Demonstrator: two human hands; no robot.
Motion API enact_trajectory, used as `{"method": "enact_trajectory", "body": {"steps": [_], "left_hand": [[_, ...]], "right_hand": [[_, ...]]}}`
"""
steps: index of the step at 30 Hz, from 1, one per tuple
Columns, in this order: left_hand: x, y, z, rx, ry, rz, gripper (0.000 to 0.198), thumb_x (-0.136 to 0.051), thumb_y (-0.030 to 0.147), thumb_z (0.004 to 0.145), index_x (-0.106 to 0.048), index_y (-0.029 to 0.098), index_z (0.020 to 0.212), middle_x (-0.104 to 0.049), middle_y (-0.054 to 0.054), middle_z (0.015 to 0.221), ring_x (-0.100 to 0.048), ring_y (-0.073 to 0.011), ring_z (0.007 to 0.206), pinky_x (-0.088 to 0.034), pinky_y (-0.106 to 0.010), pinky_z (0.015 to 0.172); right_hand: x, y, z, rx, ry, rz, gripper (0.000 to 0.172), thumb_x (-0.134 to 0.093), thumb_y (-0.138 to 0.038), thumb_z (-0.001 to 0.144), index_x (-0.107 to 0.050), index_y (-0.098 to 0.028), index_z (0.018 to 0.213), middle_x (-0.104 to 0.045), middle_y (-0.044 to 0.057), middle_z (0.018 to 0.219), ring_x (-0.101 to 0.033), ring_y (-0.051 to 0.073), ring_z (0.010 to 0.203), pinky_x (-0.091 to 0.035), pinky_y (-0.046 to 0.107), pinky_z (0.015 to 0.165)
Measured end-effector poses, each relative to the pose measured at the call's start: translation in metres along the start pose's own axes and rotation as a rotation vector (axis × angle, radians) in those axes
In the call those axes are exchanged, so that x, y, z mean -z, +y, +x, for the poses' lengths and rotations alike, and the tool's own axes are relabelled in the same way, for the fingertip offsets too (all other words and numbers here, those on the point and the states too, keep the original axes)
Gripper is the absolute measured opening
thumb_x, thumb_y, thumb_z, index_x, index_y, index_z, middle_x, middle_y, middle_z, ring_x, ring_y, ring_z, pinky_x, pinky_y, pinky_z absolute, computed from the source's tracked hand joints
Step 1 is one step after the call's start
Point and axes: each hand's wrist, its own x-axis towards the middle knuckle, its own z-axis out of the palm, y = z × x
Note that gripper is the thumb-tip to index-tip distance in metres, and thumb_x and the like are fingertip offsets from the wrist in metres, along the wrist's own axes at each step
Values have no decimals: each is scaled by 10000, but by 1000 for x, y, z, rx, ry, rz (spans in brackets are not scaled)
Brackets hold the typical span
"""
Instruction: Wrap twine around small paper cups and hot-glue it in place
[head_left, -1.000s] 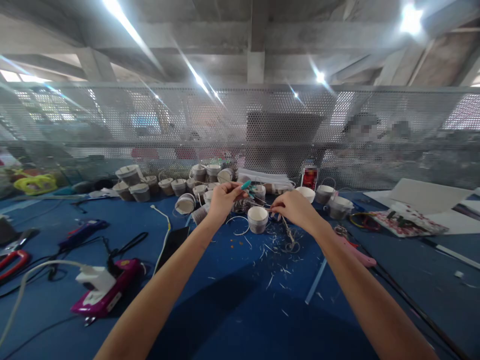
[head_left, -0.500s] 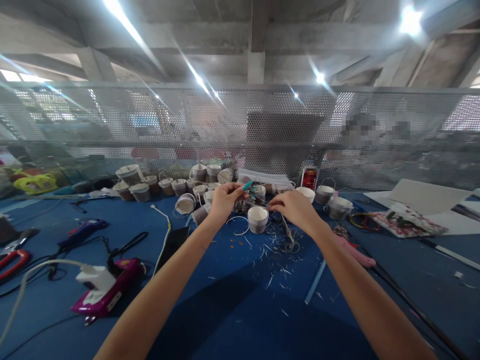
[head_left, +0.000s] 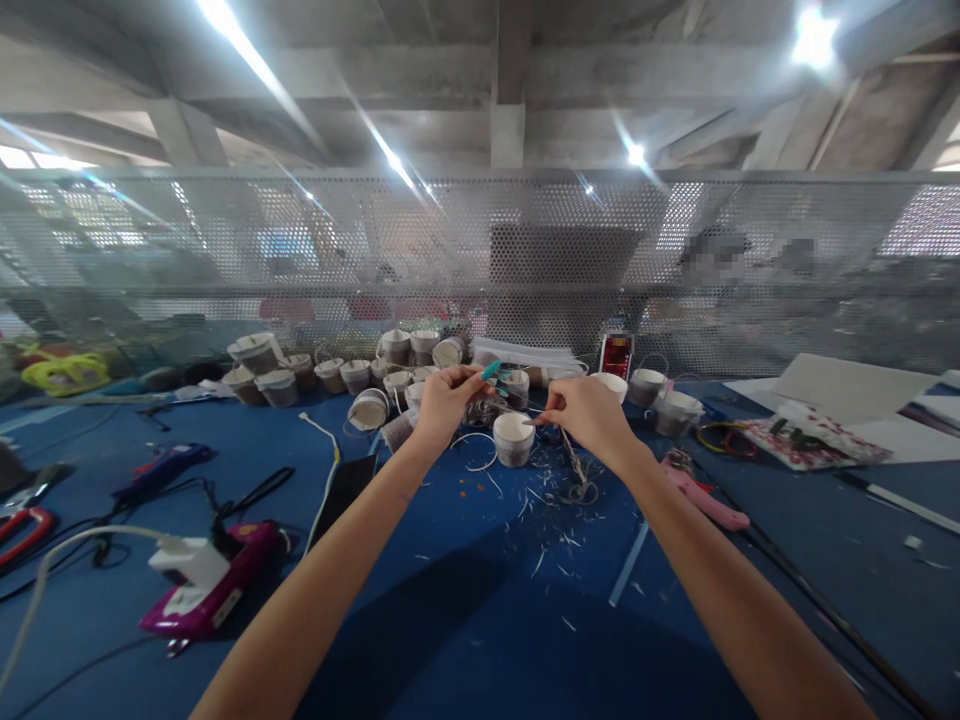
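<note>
My left hand (head_left: pixel 448 402) is raised over the middle of the blue table, its thumb and fingers pinched together; what lies between them is too small to make out. Long teal nails show on it. Across from it, my right hand (head_left: pixel 581 408) is also closed in a pinch, its fingertips by the right rim of a small white-lined pot (head_left: pixel 514 446). That pot stands upright between and just below the hands. A bundle of thin twine (head_left: pixel 579 478) lies under my right hand, with pale scraps scattered around it.
Several small pots (head_left: pixel 355 376) stand along the back. At left are a purple power strip (head_left: pixel 196 600), a blue glue gun (head_left: pixel 163 470) and red-handled scissors (head_left: pixel 28 532). Pink pliers (head_left: pixel 705 498), a phone (head_left: pixel 615 356) and a patterned bag (head_left: pixel 814 440) are at right.
My right hand's fingertips have shifted slightly left and down, closer to the pot's rim. My left hand has barely moved.
</note>
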Motion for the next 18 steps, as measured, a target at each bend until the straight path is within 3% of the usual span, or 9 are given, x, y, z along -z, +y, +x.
{"method": "enact_trajectory", "body": {"steps": [6,10,13,18], "left_hand": [[0,-1,1,-2,-5,-20,246,-746,293,530,-638,110,653,-629,0,574,-587,-102,534,-514,-267,643],[0,-1,1,-1,-14,-27,260,-750,304,514,-635,109,642,-628,2,572,-585,-97,530,-517,-256,637],[-1,-2,0,3,-29,-35,277,-752,310,513,-636,105,660,-627,2,566,-590,-97,534,-518,-254,649],[-2,-3,1,8,-18,-28,279,-763,294,505,-631,102,658,-632,-6,574,-596,-107,538,-520,-265,645]], "right_hand": [[-2,3,2,112,-94,117,105,-602,-277,738,-701,-257,763,-689,6,720,-607,154,677,-366,243,555],[-1,2,1,103,-121,82,111,-597,-205,721,-699,-235,688,-679,9,666,-592,146,624,-347,244,527],[-1,1,1,54,-75,41,78,-639,-257,698,-671,-210,644,-664,14,622,-587,150,606,-321,240,503],[-2,1,1,27,0,-4,181,-660,-357,682,-631,-201,593,-651,13,606,-581,155,604,-294,239,492]]}}
